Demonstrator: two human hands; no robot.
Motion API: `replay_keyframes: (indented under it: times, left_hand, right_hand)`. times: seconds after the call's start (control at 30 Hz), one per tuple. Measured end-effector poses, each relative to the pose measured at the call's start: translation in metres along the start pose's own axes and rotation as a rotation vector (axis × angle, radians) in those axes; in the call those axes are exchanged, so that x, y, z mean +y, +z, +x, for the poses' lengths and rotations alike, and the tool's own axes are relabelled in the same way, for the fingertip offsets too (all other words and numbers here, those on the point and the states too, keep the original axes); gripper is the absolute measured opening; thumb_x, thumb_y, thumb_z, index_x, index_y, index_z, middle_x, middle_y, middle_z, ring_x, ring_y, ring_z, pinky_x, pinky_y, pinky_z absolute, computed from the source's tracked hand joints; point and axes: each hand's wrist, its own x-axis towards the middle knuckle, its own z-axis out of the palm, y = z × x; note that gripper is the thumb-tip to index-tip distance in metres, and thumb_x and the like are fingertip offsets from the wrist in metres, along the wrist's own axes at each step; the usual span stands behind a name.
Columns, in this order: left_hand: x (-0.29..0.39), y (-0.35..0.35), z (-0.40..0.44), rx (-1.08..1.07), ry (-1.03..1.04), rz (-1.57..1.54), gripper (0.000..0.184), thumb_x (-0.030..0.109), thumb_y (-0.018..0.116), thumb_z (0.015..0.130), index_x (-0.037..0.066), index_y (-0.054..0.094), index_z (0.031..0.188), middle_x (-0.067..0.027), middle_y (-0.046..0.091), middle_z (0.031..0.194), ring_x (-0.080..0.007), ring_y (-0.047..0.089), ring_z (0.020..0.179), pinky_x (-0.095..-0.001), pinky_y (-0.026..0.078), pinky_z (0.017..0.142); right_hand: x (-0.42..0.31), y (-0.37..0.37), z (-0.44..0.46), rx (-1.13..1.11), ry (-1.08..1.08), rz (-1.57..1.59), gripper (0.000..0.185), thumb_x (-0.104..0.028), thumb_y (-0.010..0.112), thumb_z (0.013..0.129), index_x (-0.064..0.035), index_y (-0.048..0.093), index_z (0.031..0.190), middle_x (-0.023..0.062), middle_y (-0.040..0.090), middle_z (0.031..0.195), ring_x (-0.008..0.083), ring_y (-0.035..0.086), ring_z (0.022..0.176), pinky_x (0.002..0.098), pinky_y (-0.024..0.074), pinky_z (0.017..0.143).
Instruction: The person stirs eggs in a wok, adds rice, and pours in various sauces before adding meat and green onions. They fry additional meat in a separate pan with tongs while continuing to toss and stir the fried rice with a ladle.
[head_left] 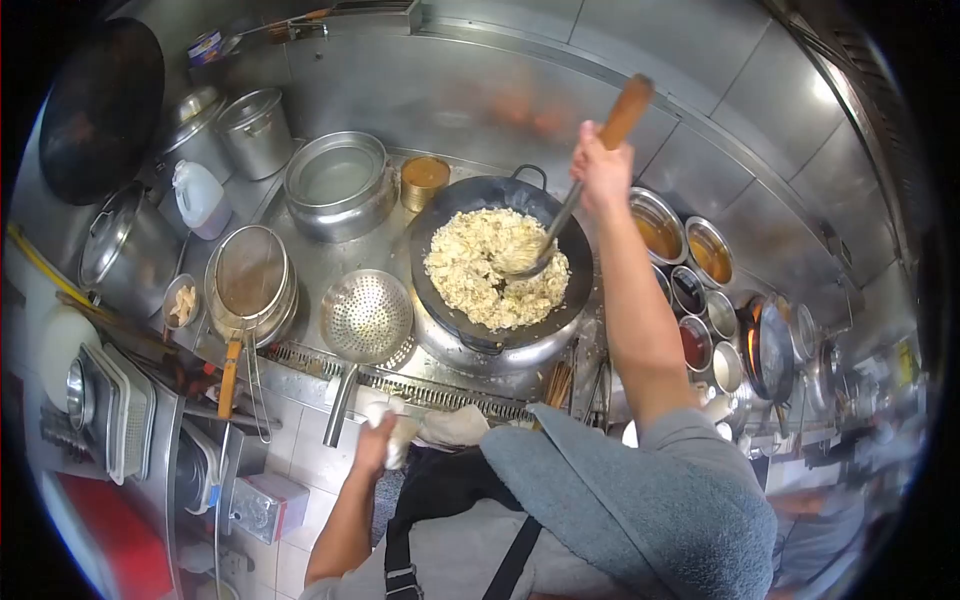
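My right hand (603, 170) is wrapped round a ladle (566, 212) just below its wooden handle end. The ladle's bowl rests in fried rice (490, 245), pale yellow with small bits, which spreads over the bottom of a black wok (428, 290). The wok sits over the stove and has a loop handle at the back. Low in front of the stove, my left hand (374, 445) is closed on a folded white cloth (400, 440). A perforated metal strainer (367, 315) lies to the wok's left, its handle pointing towards my left hand.
A large metal pot of liquid (335, 185) and an open tin (425, 180) stand left of the wok. A mesh sieve (250, 275) rests further left. Several sauce containers (710, 250) line the right side. Flames show by another wok (773, 350). Another person (825, 530) is at lower right.
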Motion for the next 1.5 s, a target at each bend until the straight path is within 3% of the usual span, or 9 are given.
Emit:
replay_keyframes:
  times: [0.27, 0.4, 0.5, 0.7, 0.87, 1.07, 1.23, 1.43, 1.5]
  left_hand:
    - [0.051, -0.049, -0.028, -0.06, 0.324, -0.24, 0.049, 0.002, 0.066, 0.082, 0.004, 0.043, 0.125, -0.0084, 0.057, 0.11, -0.0197, 0.059, 0.091, -0.0349, 0.05, 0.081]
    - [0.07, -0.083, -0.035, 0.078, 0.486, -0.374, 0.048, -0.007, 0.064, 0.08, 0.001, 0.05, 0.125, -0.0098, 0.061, 0.113, -0.021, 0.061, 0.101, -0.033, 0.05, 0.09]
    - [0.046, -0.116, -0.005, 0.091, 0.549, -0.231, 0.045, 0.0, 0.067, 0.082, 0.002, 0.05, 0.124, -0.005, 0.061, 0.107, -0.0172, 0.061, 0.096, -0.0317, 0.05, 0.086]
    - [0.099, -0.09, -0.038, 0.213, 0.718, -0.335, 0.047, 0.02, 0.061, 0.092, 0.004, 0.042, 0.132, -0.0094, 0.059, 0.111, -0.0201, 0.061, 0.098, -0.0335, 0.051, 0.084]
    - [0.066, -0.138, -0.004, -0.146, 0.322, -0.476, 0.049, 0.044, 0.05, 0.095, 0.001, 0.05, 0.119, -0.0144, 0.062, 0.092, -0.0243, 0.061, 0.073, -0.0337, 0.049, 0.056]
    - [0.06, -0.084, -0.038, -0.178, 0.227, -0.307, 0.053, 0.029, 0.063, 0.09, 0.002, 0.042, 0.13, -0.0119, 0.061, 0.106, -0.0239, 0.063, 0.084, -0.038, 0.054, 0.068]
    - [0.053, -0.092, -0.019, -0.29, 0.318, -0.267, 0.065, 0.03, 0.072, 0.083, 0.002, 0.041, 0.133, -0.0104, 0.059, 0.111, -0.024, 0.062, 0.093, -0.0389, 0.052, 0.08]
    - [0.082, -0.1, -0.031, -0.212, 0.349, -0.313, 0.072, 0.027, 0.083, 0.071, 0.003, 0.045, 0.128, -0.0073, 0.062, 0.096, -0.0206, 0.064, 0.081, -0.0336, 0.054, 0.062]
    - [0.085, -0.065, -0.043, -0.08, 0.332, -0.127, 0.053, 0.013, 0.073, 0.076, 0.003, 0.047, 0.122, -0.0091, 0.061, 0.09, -0.0187, 0.061, 0.064, -0.0302, 0.052, 0.051]
  right_hand:
    - [0.084, 0.013, -0.017, -0.217, 0.009, -0.702, 0.037, -0.028, 0.068, 0.088, -0.0035, 0.052, 0.065, 0.001, 0.048, 0.053, 0.0102, 0.046, 0.048, 0.0293, 0.0375, 0.046]
    - [-0.004, 0.012, -0.054, -0.361, -0.141, -0.265, 0.034, -0.024, 0.063, 0.091, -0.0097, 0.043, 0.067, -0.0025, 0.044, 0.054, 0.0084, 0.043, 0.048, 0.0267, 0.0339, 0.045]
    - [0.108, -0.015, -0.083, -0.241, 0.084, -0.033, 0.035, -0.026, 0.063, 0.091, -0.0065, 0.048, 0.066, -0.0025, 0.046, 0.055, 0.0082, 0.045, 0.05, 0.026, 0.037, 0.047]
    - [0.004, 0.012, -0.052, -0.327, -0.11, -0.624, 0.033, -0.026, 0.064, 0.092, -0.0048, 0.052, 0.069, 0.0006, 0.05, 0.056, 0.0097, 0.047, 0.047, 0.0275, 0.0365, 0.043]
    - [0.103, -0.021, -0.066, 0.012, 0.016, -0.123, 0.024, -0.018, 0.065, 0.09, -0.0061, 0.051, 0.075, -0.0021, 0.047, 0.054, 0.0078, 0.043, 0.044, 0.0246, 0.0334, 0.041]
    - [0.012, -0.014, -0.056, 0.093, 0.088, -0.24, 0.03, -0.027, 0.064, 0.092, -0.0088, 0.051, 0.073, -0.003, 0.048, 0.055, 0.008, 0.044, 0.043, 0.0262, 0.0333, 0.04]
    - [0.129, -0.033, -0.034, -0.095, 0.04, -0.196, 0.027, -0.028, 0.067, 0.089, -0.0071, 0.053, 0.08, -0.0003, 0.053, 0.059, 0.0097, 0.049, 0.048, 0.0271, 0.0393, 0.047]
    - [-0.061, -0.062, -0.059, 0.061, -0.11, 0.17, 0.02, -0.014, 0.068, 0.087, -0.0103, 0.051, 0.077, -0.0059, 0.045, 0.059, 0.0071, 0.04, 0.045, 0.0226, 0.0304, 0.042]
    - [-0.034, -0.046, -0.086, 0.452, -0.083, -0.237, 0.019, -0.009, 0.062, 0.09, -0.0119, 0.046, 0.08, -0.0053, 0.037, 0.057, 0.0074, 0.037, 0.046, 0.023, 0.0283, 0.041]
